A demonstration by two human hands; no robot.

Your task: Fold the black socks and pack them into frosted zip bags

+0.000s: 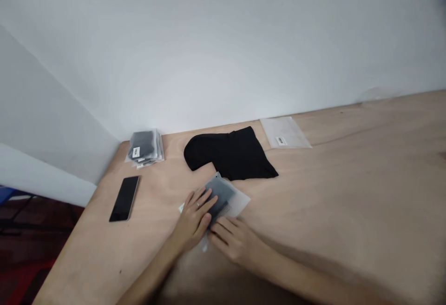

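Note:
A frosted plastic bag [238, 201] with dark folded fabric inside lies on the wooden table in front of me. My left hand [192, 219] rests on its left side, fingers stretched out and apart, a ring on one of them. At the bag's near edge, my right hand [237, 242] has its fingers curled and closed on the plastic; the fingertips are partly hidden. Just beyond the bag, a black cloth hood [230, 152] is spread flat, its near edge close to the bag's top corner.
A stack of packed frosted bags [144, 147] with white labels sits at the back left. Closer to me lies a phone [124, 199], screen dark. A flat labelled frosted bag [292, 132] is by the white wall [223, 49]. The table's left edge [78, 212] drops to the floor.

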